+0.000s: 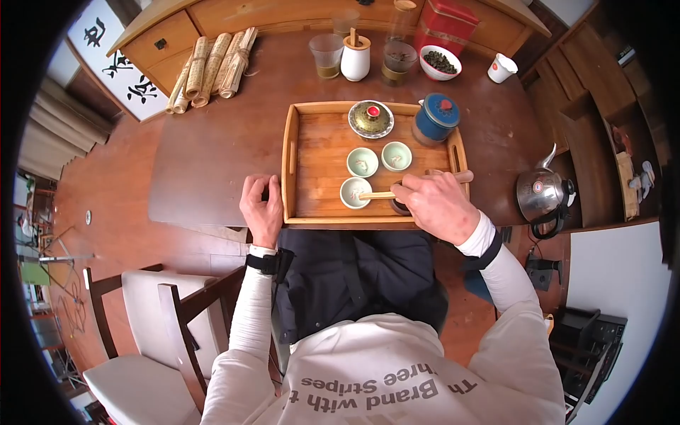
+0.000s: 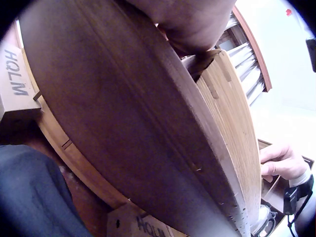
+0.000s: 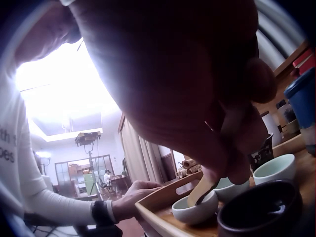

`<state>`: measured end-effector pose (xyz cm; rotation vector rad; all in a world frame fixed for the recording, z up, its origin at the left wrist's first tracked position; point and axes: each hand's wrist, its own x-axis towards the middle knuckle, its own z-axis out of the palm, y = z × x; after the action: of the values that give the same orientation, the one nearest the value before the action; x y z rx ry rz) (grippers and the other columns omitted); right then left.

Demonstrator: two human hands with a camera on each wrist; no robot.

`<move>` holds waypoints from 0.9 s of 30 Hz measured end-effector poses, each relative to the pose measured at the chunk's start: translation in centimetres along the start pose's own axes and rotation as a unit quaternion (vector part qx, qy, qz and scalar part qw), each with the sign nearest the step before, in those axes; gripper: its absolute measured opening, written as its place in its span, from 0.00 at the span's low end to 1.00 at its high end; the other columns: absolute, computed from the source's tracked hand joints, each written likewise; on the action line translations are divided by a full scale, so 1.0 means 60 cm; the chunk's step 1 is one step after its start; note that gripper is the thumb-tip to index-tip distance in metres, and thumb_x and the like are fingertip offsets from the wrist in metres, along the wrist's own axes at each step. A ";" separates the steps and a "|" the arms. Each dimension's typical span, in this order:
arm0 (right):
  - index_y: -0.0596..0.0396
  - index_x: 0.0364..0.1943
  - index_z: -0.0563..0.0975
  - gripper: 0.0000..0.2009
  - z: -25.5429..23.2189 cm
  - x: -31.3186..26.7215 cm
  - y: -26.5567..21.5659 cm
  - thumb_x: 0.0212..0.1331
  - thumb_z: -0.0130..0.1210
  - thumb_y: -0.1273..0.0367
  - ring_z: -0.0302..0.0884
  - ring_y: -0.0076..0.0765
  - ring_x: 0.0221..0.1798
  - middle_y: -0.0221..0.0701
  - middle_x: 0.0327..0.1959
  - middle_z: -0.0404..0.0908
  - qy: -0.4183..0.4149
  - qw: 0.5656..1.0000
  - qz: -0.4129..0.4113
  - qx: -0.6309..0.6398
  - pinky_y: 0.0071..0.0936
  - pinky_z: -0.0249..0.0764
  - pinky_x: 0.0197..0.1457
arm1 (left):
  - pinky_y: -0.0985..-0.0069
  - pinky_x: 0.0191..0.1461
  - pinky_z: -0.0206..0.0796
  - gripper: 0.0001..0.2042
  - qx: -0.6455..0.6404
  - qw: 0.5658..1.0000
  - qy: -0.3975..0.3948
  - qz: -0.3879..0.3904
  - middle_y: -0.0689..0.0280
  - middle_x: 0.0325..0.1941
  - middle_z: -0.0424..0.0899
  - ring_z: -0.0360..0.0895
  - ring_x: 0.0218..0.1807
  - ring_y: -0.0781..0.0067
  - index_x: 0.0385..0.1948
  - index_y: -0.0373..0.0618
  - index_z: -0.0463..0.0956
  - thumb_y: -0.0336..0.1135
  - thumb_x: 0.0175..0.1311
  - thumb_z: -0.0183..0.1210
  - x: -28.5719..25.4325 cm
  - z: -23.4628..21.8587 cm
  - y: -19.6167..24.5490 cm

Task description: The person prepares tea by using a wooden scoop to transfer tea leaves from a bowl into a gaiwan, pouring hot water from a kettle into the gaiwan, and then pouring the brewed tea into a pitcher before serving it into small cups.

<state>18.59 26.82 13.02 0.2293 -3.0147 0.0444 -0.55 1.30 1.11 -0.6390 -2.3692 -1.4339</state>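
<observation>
My right hand (image 1: 439, 205) grips a pair of pale wooden tea tongs (image 1: 381, 195), their tip inside the nearest pale green cup (image 1: 349, 191). Under that hand sits a dark bowl (image 3: 247, 219), mostly covered in the head view. Two more green cups, the left one (image 1: 361, 163) and the right one (image 1: 397, 156), stand just behind. All are on a wooden tray (image 1: 319, 170). A round wooden handle (image 1: 460, 176) sticks out to the right of my right hand. My left hand (image 1: 262, 209) rests by the tray's left side, fingers loosely curled, holding nothing.
A lidded bowl (image 1: 370, 120) and a blue canister (image 1: 437, 117) stand at the tray's back. Behind are bamboo scrolls (image 1: 212, 67), glasses, a white jar (image 1: 355, 60), a bowl of tea leaves (image 1: 440, 65) and a white cup (image 1: 501, 68). A steel kettle (image 1: 538, 190) stands at the right.
</observation>
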 end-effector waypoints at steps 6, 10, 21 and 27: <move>0.52 0.32 0.82 0.03 -0.031 0.001 0.005 0.59 0.60 0.70 0.83 0.48 0.31 0.33 0.29 0.80 0.021 0.996 0.049 0.078 0.45 0.74 0.31 | 0.70 0.42 0.73 0.05 -0.005 1.000 0.003 0.002 0.59 0.35 0.82 0.81 0.35 0.59 0.31 0.35 0.81 0.27 0.67 0.63 0.001 -0.003 0.002; 0.52 0.35 0.83 0.04 -0.034 -0.004 0.024 0.62 0.59 0.69 0.83 0.49 0.32 0.33 0.30 0.81 0.004 0.994 0.086 0.073 0.46 0.75 0.31 | 0.70 0.42 0.73 0.05 -0.002 1.000 0.002 0.001 0.59 0.36 0.82 0.81 0.36 0.59 0.31 0.35 0.80 0.27 0.67 0.63 0.001 -0.001 0.000; 0.47 0.50 0.85 0.14 -0.070 -0.066 0.065 0.61 0.61 0.70 0.81 0.48 0.35 0.33 0.33 0.82 -0.011 0.989 0.122 0.082 0.42 0.75 0.37 | 0.68 0.42 0.72 0.05 -0.004 1.000 0.003 0.006 0.59 0.36 0.83 0.81 0.36 0.57 0.31 0.35 0.80 0.27 0.66 0.64 0.001 0.000 -0.006; 0.45 0.53 0.85 0.18 -0.060 -0.095 0.077 0.57 0.63 0.73 0.83 0.49 0.39 0.33 0.38 0.84 -0.004 0.980 0.168 0.105 0.42 0.78 0.40 | 0.68 0.43 0.72 0.05 -0.008 1.000 0.005 0.010 0.58 0.36 0.82 0.81 0.36 0.57 0.32 0.35 0.81 0.28 0.66 0.64 0.001 0.001 -0.006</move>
<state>23.90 32.37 15.84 -0.2665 -3.0187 0.3919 -0.77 1.21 0.86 -0.6571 -2.3402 -1.4454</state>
